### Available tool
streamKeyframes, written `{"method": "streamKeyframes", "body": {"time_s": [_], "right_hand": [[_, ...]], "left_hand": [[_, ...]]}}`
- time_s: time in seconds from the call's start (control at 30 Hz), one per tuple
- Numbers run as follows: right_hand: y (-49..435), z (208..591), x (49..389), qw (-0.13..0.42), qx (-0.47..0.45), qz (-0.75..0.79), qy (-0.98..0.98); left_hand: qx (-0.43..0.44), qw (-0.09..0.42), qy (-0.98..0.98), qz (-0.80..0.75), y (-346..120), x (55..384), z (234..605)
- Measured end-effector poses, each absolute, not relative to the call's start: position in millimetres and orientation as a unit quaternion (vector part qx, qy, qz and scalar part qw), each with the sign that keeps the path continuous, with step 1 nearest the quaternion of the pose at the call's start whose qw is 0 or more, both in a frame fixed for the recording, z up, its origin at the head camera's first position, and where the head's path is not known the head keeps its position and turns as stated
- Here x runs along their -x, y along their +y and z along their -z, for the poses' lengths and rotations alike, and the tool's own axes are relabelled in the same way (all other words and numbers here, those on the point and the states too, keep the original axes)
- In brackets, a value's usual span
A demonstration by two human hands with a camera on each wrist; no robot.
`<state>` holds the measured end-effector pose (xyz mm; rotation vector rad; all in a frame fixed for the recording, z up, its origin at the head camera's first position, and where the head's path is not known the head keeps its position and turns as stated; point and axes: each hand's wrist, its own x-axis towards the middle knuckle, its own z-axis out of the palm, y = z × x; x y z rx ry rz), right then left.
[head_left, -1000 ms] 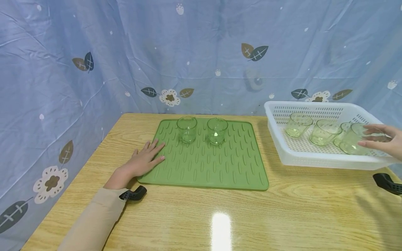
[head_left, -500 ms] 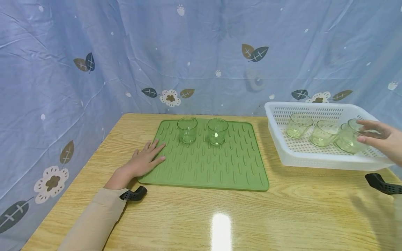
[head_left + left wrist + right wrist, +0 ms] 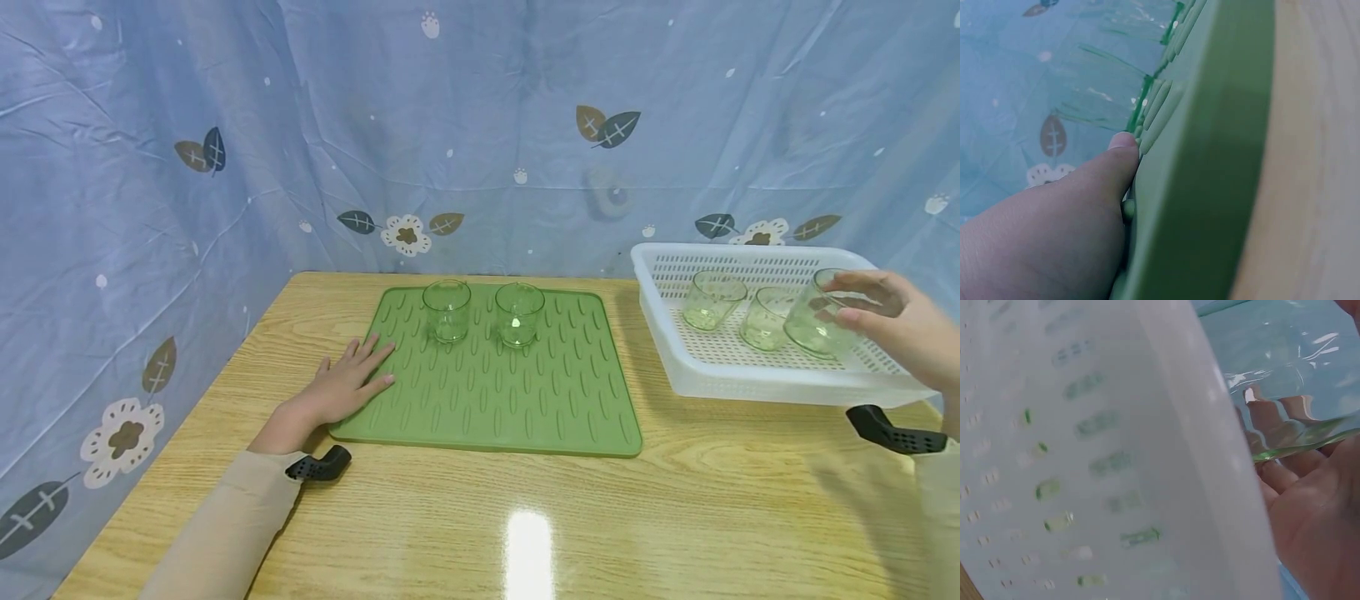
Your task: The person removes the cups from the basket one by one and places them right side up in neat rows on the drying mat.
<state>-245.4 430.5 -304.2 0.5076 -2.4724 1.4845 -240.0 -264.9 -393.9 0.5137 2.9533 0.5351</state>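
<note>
My right hand (image 3: 896,321) grips a clear green-tinted glass (image 3: 810,323) at the right side of the white basket (image 3: 750,379). The glass leans, and in the head view it overlaps other glasses inside. In the right wrist view the fingers show through the held glass (image 3: 1297,381), beside the basket's rim. My left hand (image 3: 337,389) lies flat with spread fingers on the left edge of the green ribbed mat (image 3: 480,408). Two matching glasses stand upright toward the back of the mat, a left one (image 3: 447,312) and a right one (image 3: 519,315).
Inside the basket, a tilted glass (image 3: 711,302) sits at the left, with another glass (image 3: 767,321) right of it. The wooden table (image 3: 420,517) extends in front of the mat. A blue patterned curtain (image 3: 480,133) hangs behind everything.
My right hand has moved left with the glass, which now overlaps the neighbouring glasses in the head view. The left hand and both glasses on the mat have stayed put.
</note>
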Motion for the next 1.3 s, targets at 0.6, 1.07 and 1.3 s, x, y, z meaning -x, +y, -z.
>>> {"method": "streamKeyframes", "body": {"time_s": [0.6,1.07,1.3], "right_hand": [[385.7,286.9,253.7,0.046,-0.285,-0.617,-0.732],[341.3,276.0,246.9,0.048,-0.262,-0.478,-0.837],[321.0,275.7,248.5,0.038,-0.300,-0.518,-0.800]], "left_hand": [[-0.168,0.047,0.969,-0.176,-265.5,240.2,393.7],[-0.168,0.047,0.970,-0.172,-264.6,240.2,392.7],[-0.168,0.048,0.969,-0.173,-264.9,239.7,392.7]]}}
